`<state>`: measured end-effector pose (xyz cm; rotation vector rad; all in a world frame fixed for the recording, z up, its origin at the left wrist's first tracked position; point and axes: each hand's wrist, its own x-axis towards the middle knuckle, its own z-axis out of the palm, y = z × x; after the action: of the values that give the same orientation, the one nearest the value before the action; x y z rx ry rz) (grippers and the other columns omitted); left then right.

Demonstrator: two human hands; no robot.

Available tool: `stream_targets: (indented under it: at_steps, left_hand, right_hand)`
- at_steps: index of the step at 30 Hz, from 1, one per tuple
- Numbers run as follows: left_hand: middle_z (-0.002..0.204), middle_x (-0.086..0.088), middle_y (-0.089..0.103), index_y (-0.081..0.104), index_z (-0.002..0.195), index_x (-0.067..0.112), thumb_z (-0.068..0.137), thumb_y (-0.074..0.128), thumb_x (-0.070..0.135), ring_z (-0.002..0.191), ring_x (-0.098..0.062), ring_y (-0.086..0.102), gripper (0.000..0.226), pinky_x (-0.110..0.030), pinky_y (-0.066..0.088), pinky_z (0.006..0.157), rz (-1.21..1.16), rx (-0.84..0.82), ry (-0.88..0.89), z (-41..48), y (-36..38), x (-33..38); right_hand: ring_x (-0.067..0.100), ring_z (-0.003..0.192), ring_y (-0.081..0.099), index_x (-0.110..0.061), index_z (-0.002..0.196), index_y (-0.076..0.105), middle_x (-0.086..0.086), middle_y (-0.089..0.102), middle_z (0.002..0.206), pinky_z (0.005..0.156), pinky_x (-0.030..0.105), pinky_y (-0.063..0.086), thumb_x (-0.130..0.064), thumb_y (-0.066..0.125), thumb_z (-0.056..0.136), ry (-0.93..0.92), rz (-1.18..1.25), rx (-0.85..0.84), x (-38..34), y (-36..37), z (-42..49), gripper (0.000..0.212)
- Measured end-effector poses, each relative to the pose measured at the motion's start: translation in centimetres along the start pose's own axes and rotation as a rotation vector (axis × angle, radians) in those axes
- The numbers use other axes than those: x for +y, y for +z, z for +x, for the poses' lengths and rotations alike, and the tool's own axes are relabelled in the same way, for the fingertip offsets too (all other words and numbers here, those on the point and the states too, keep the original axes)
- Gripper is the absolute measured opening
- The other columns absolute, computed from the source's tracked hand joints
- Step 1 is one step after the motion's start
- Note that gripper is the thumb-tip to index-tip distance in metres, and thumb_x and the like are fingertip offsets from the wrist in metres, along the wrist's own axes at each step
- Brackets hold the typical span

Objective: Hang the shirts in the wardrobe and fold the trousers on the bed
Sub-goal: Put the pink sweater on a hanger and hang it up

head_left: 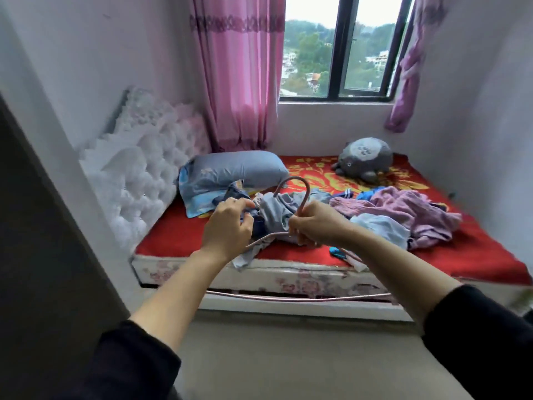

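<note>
Gripping hanger point(306, 190), hook up, bar crosswise; garment point(258, 225) pinched.

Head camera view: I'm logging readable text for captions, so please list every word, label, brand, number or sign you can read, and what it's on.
No text can be read.
pillow: a pale print, too blurred to tell whether it is lettering.
clothes: no label or brand legible.
hanger: no marking shows.
buildings beyond the window: too small to show any sign.
</note>
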<state>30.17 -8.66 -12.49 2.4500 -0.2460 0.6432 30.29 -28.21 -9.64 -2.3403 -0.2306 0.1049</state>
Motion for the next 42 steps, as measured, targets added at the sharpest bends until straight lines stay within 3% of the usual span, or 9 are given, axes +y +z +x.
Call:
stream_targets:
  at_steps: [7, 11, 13, 19, 22, 26, 31, 37, 42]
  left_hand:
    - [0.110, -0.006, 0.062, 0.065, 0.111, 0.020, 0.090, 0.050, 0.018, 0.106, -0.022, 0.055, 0.026, -0.033, 0.045, 0.088, -0.099, -0.253, -0.016, 3.4, 15.7, 9.7]
    - [0.111, -0.006, 0.060, 0.064, 0.113, 0.020, 0.090, 0.048, 0.020, 0.108, -0.023, 0.054, 0.028, -0.034, 0.045, 0.088, -0.104, -0.396, -0.003, 5.1, 22.8, 14.1]
    - [0.108, -0.006, 0.060, 0.064, 0.113, 0.020, 0.090, 0.049, 0.020, 0.106, -0.024, 0.054, 0.028, -0.034, 0.045, 0.087, -0.102, -0.445, 0.012, 6.2, 26.3, 15.7]
    - [0.115, -0.008, 0.061, 0.063, 0.115, 0.018, 0.088, 0.048, 0.018, 0.109, -0.025, 0.055, 0.031, -0.032, 0.043, 0.089, -0.121, -0.549, 0.019, 10.7, 35.7, 17.5]
    - [0.122, -0.010, 0.059, 0.062, 0.118, 0.017, 0.089, 0.048, 0.019, 0.112, -0.027, 0.054, 0.032, -0.033, 0.042, 0.092, -0.109, -0.591, 0.013, 14.2, 41.0, 17.6]
    - [0.128, -0.011, 0.054, 0.058, 0.124, 0.016, 0.091, 0.047, 0.020, 0.119, -0.029, 0.049, 0.035, -0.036, 0.039, 0.099, -0.057, -0.674, 0.003, 18.5, 47.3, 17.0]
    - [0.133, -0.010, 0.052, 0.052, 0.129, 0.014, 0.093, 0.044, 0.021, 0.122, -0.027, 0.048, 0.038, -0.036, 0.041, 0.099, -0.026, -0.785, -0.016, 23.8, 53.9, 16.7]
    - [0.138, -0.006, 0.049, 0.050, 0.131, 0.016, 0.093, 0.045, 0.023, 0.126, -0.023, 0.046, 0.039, -0.035, 0.038, 0.098, -0.032, -0.898, -0.053, 27.1, 61.1, 17.6]
    - [0.137, -0.008, 0.049, 0.050, 0.131, 0.014, 0.092, 0.046, 0.021, 0.119, -0.024, 0.052, 0.039, -0.035, 0.043, 0.095, -0.035, -0.980, -0.051, 29.4, 68.3, 19.8]
  right_hand:
    - [0.013, 0.048, 0.057, 0.002, 0.077, 0.069, 0.008, 0.069, 0.064, 0.044, 0.020, 0.044, -0.023, 0.056, 0.088, 0.230, -0.045, 0.002, 14.9, -9.4, -1.6, 0.031]
    - [0.011, 0.048, 0.057, -0.008, 0.065, 0.064, 0.006, 0.066, 0.063, 0.045, 0.019, 0.043, -0.024, 0.056, 0.089, 0.304, -0.064, 0.067, 21.2, -13.5, -1.6, 0.030]
    - [0.011, 0.046, 0.057, -0.002, 0.067, 0.066, 0.009, 0.068, 0.064, 0.042, 0.018, 0.043, -0.021, 0.056, 0.088, 0.345, -0.041, 0.113, 24.3, -15.1, -0.9, 0.030]
    - [0.013, 0.046, 0.055, -0.006, 0.067, 0.064, 0.018, 0.069, 0.069, 0.041, 0.017, 0.042, -0.023, 0.058, 0.085, 0.428, -0.032, 0.160, 32.0, -17.8, 3.3, 0.026]
    - [0.017, 0.054, 0.056, -0.003, 0.066, 0.064, 0.019, 0.070, 0.073, 0.053, 0.027, 0.046, -0.025, 0.059, 0.084, 0.488, -0.055, 0.188, 35.7, -19.4, 7.1, 0.029]
    - [0.020, 0.061, 0.051, -0.008, 0.059, 0.057, 0.010, 0.055, 0.060, 0.058, 0.029, 0.039, -0.027, 0.060, 0.084, 0.594, -0.041, 0.201, 40.0, -21.2, 11.9, 0.031]
    - [0.034, 0.080, 0.061, 0.001, 0.078, 0.065, 0.017, 0.068, 0.080, 0.071, 0.035, 0.048, -0.027, 0.057, 0.084, 0.709, 0.013, 0.216, 45.3, -23.0, 16.4, 0.030]
    - [0.025, 0.091, 0.063, -0.016, 0.093, 0.068, -0.001, 0.067, 0.081, 0.081, 0.031, 0.048, -0.022, 0.056, 0.085, 0.800, 0.069, 0.313, 51.4, -25.6, 19.4, 0.016]
    - [0.020, 0.088, 0.062, -0.025, 0.092, 0.074, -0.005, 0.065, 0.077, 0.079, 0.028, 0.045, -0.023, 0.054, 0.087, 0.840, 0.107, 0.420, 57.7, -29.6, 22.1, 0.020]
